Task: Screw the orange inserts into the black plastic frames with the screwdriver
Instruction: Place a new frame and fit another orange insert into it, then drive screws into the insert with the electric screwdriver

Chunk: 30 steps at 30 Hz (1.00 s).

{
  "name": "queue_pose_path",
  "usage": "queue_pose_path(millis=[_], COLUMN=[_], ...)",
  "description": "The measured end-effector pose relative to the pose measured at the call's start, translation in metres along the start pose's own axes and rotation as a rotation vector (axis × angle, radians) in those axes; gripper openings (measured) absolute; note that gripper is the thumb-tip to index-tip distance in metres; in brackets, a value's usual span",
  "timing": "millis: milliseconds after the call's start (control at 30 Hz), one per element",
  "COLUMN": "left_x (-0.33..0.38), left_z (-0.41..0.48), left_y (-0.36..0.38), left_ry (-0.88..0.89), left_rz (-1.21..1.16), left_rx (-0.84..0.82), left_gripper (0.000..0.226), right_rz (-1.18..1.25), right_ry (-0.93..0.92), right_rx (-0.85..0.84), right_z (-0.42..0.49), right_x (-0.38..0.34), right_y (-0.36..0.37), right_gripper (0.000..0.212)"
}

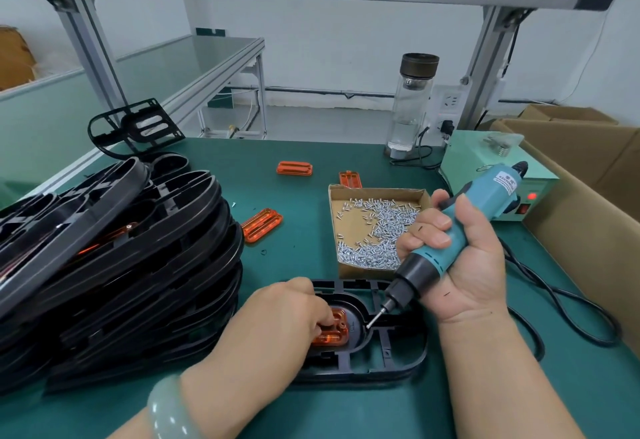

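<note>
Head view: the left hand (287,314) holds the orange insert (334,331) down with bent fingertips in the oval pocket of the black frame (398,360), which lies flat on the green bench (346,411) near its front edge. The right hand (464,265) is wrapped around the screwdriver (485,210), whose bit (377,317) is tilted, with its tip just beside the insert's right end. To do this well, stand the tool upright over the screw hole before driving, keep the insert pressed flat so it cannot twist, and keep fingertips off the bit. Whether a screw sits on the tip is too small to tell; the box of screws (367,227) lies close behind.
</note>
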State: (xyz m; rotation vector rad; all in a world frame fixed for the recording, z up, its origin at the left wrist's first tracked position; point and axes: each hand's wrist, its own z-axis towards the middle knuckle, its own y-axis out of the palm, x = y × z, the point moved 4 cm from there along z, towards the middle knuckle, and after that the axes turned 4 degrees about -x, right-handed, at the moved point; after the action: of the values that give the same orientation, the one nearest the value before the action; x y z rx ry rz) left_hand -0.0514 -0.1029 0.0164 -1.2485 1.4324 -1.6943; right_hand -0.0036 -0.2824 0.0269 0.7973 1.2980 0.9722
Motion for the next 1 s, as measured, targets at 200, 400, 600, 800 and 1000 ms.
queue_pose_path(millis=[200, 400, 600, 800, 1000], left_x=[0.006, 0.022, 0.026, 0.022, 0.017], left_z=[0.000, 0.042, 0.105, 0.116, 0.112], left_y=[-0.005, -0.034, -0.018, -0.015, -0.017], left_ry=[-0.020, -0.010, -0.121, -0.134, -0.121], left_rz=[0.055, -0.077, 0.086, 0.129, -0.036], left_rx=[-0.009, 0.165, 0.040, 0.111, 0.180], left_gripper=[0.029, 0.023, 0.017, 0.018, 0.018], right_rz=[-0.003, 0.003, -0.044, -0.044, -0.047], right_ry=[0.005, 0.008, 0.017, 0.012, 0.014], right_rx=[0.001, 0.007, 0.032, 0.045, 0.045], right_z=[0.000, 0.000, 0.000, -0.001, -0.001], right_x=[-0.002, -0.001, 0.004, 0.006, 0.006], right_y=[0.000, 0.000, 0.003, 0.004, 0.004], right_gripper=[0.011, 0.011, 0.012, 0.012, 0.013])
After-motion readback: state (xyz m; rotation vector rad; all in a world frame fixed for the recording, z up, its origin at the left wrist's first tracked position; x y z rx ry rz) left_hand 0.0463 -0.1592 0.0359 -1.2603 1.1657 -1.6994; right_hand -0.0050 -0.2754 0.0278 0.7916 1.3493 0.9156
